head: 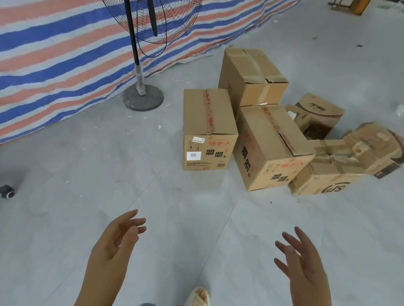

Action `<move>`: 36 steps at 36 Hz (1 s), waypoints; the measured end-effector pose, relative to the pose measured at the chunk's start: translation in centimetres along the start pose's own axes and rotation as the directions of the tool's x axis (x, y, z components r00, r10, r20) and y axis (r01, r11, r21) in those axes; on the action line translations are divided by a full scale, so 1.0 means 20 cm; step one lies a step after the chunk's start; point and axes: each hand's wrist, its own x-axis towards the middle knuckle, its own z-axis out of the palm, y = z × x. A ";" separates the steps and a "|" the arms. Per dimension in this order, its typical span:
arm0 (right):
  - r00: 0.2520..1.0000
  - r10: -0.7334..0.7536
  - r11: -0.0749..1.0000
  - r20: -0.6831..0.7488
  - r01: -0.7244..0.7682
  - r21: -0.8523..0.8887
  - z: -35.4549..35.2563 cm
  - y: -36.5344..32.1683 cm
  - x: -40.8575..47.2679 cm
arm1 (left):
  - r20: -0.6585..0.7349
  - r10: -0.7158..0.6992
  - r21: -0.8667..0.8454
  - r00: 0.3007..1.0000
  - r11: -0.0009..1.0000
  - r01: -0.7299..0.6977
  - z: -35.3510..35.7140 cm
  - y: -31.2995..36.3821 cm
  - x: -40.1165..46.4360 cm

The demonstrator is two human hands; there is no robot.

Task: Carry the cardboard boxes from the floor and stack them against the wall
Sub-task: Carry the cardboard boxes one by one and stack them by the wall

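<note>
A: From the head camera, where do you stand?

B: Approaching, nothing lifted. My left hand (116, 238) and right hand (301, 260) reach forward, fingers spread and loose, holding nothing. The cardboard boxes (260, 128) sit clustered on the grey floor (69, 189) at one o'clock, well apart from my hands.

A: Which first?

B: Probably the nearest sealed carton (208, 128), at twelve o'clock: upright, square-edged, red tape along the top seam, printed labels on its face. I'd step in, crouch and take it by both sides.

A: The others?

B: The right-hand crumpled boxes (359, 153) look soft and dented; they belong on top. The striped tarpaulin (46, 46) hangs at ten o'clock, with a pedestal fan (143, 36) standing before it.
</note>
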 end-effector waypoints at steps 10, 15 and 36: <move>0.998 0.046 0.998 0.038 -0.044 -0.051 0.10 -0.01 0.61 | -0.008 -0.068 0.087 0.998 0.994 0.068 0.37 0.13 0.54; 0.997 0.077 0.992 0.000 -0.076 -0.101 0.20 -0.03 0.96 | 0.024 -0.093 0.100 0.995 0.991 0.090 0.58 0.22 0.89; 0.986 0.167 0.967 -0.026 -0.169 -0.192 0.78 -0.46 2.38 | 0.123 -0.138 0.123 0.983 0.985 0.123 1.11 0.42 2.48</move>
